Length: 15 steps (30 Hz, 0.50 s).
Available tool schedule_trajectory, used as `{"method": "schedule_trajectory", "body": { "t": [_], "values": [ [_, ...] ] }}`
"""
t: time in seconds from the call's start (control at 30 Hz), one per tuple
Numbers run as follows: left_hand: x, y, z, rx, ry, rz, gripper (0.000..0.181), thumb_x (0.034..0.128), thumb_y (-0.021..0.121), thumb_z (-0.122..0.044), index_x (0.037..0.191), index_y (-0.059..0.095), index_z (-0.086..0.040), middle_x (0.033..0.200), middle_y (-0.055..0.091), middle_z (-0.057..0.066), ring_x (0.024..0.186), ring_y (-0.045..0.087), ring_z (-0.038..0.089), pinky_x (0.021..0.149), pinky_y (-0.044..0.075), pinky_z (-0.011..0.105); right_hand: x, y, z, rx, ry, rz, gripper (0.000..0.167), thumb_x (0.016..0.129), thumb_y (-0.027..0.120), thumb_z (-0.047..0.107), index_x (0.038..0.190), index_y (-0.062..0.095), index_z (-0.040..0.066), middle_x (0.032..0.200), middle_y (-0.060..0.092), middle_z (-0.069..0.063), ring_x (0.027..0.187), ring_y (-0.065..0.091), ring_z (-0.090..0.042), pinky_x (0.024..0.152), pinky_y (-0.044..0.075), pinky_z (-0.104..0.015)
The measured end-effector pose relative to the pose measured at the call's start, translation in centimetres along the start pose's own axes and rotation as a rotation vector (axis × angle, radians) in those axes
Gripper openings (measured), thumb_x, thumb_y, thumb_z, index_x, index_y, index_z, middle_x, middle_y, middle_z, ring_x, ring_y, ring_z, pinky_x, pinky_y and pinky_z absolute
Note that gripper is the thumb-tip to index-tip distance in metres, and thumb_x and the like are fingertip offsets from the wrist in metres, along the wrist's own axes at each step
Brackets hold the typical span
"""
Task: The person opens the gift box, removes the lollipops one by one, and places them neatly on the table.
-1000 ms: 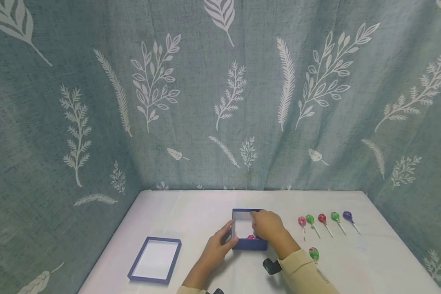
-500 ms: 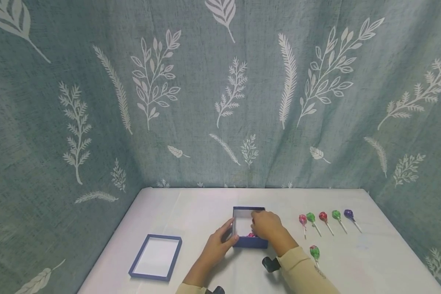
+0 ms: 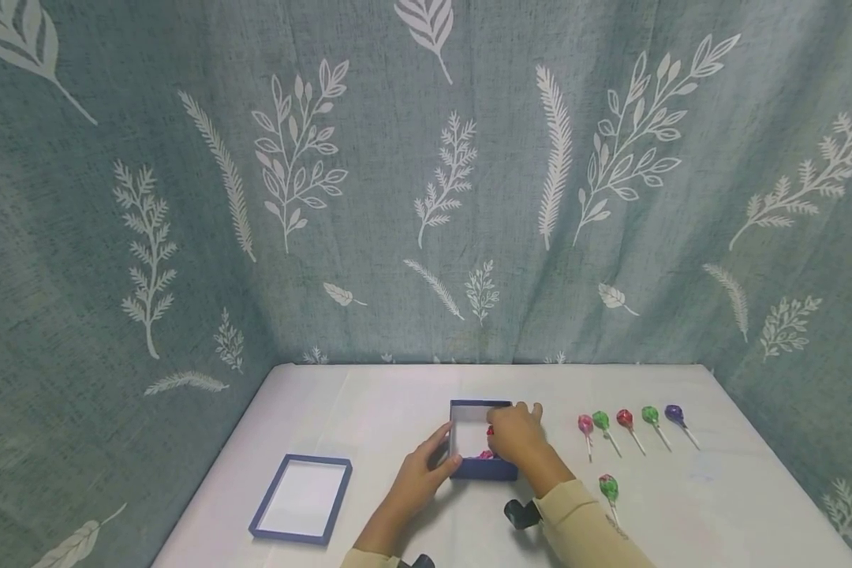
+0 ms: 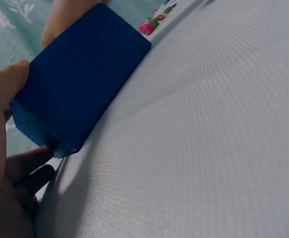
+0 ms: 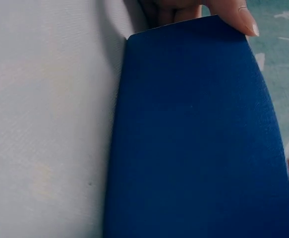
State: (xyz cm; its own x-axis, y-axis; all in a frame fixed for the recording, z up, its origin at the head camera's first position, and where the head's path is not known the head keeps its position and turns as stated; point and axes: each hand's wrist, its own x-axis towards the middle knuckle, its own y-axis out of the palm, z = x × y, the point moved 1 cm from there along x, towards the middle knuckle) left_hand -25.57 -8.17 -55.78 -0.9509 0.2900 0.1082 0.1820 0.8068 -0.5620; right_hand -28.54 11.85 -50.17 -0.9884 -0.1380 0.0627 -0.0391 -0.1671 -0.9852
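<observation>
An open blue box point(image 3: 483, 469) with a white inside sits mid-table, with a pink-wrapped lollipop point(image 3: 486, 454) at its near end. My left hand point(image 3: 415, 477) holds the box's left side; in the left wrist view its thumb point(image 4: 16, 79) lies over the top edge. My right hand point(image 3: 518, 434) reaches over the right wall into the box, its bent fingers at a red-wrapped lollipop point(image 3: 491, 431). Most of that lollipop and the box's right part are hidden under this hand. In the right wrist view the blue box wall point(image 5: 194, 124) blocks sight of the right fingers.
The blue-rimmed box lid point(image 3: 300, 498) lies inside up at the left. Several lollipops point(image 3: 624, 420) in pink, green, red and purple wrappers form a row at the right. One green-and-red lollipop point(image 3: 608, 487) lies nearer, beside the right sleeve. A patterned curtain point(image 3: 369, 197) surrounds the white table point(image 3: 376, 386).
My right hand has shifted slightly inside the box and its outer fingers have lifted, so the red wrapper shows at the fingertips. The left hand keeps its place on the box.
</observation>
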Motion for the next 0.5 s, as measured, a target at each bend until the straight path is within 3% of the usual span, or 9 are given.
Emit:
{"method": "schedule_trajectory", "body": {
  "t": [0.2, 0.37, 0.5],
  "values": [
    [0.2, 0.1, -0.2, -0.008, 0.019, 0.000, 0.062, 0.0939, 0.059, -0.049, 0.149, 0.041, -0.029, 0.143, 0.051, 0.010, 0.136, 0.038, 0.036, 0.108, 0.027, 0.062, 0.1, 0.0, -0.4, 0.073, 0.038, -0.058, 0.026, 0.081, 0.076, 0.029, 0.104, 0.074, 0.018, 0.090, 0.069, -0.001, 0.104, 0.055, -0.034, 0.103, 0.018, -0.071],
    [0.1, 0.0, 0.0, -0.016, 0.037, -0.009, 0.061, 0.0945, 0.060, -0.046, 0.149, 0.042, -0.026, 0.141, 0.052, 0.012, 0.135, 0.039, 0.037, 0.108, 0.028, 0.062, -0.1, -0.6, -0.4, 0.166, 0.026, -0.113, 0.025, 0.082, 0.077, 0.030, 0.104, 0.074, 0.020, 0.095, 0.071, -0.001, 0.111, 0.055, -0.036, 0.103, 0.018, -0.071],
    [0.2, 0.1, 0.0, -0.018, 0.015, -0.009, 0.061, 0.0936, 0.061, -0.048, 0.149, 0.042, -0.029, 0.141, 0.052, 0.011, 0.136, 0.038, 0.037, 0.108, 0.027, 0.063, -0.4, -1.2, -0.5, 0.241, 0.024, -0.138, 0.024, 0.083, 0.078, 0.029, 0.105, 0.074, 0.020, 0.099, 0.072, 0.000, 0.111, 0.056, -0.035, 0.104, 0.017, -0.071]
  ]
}}
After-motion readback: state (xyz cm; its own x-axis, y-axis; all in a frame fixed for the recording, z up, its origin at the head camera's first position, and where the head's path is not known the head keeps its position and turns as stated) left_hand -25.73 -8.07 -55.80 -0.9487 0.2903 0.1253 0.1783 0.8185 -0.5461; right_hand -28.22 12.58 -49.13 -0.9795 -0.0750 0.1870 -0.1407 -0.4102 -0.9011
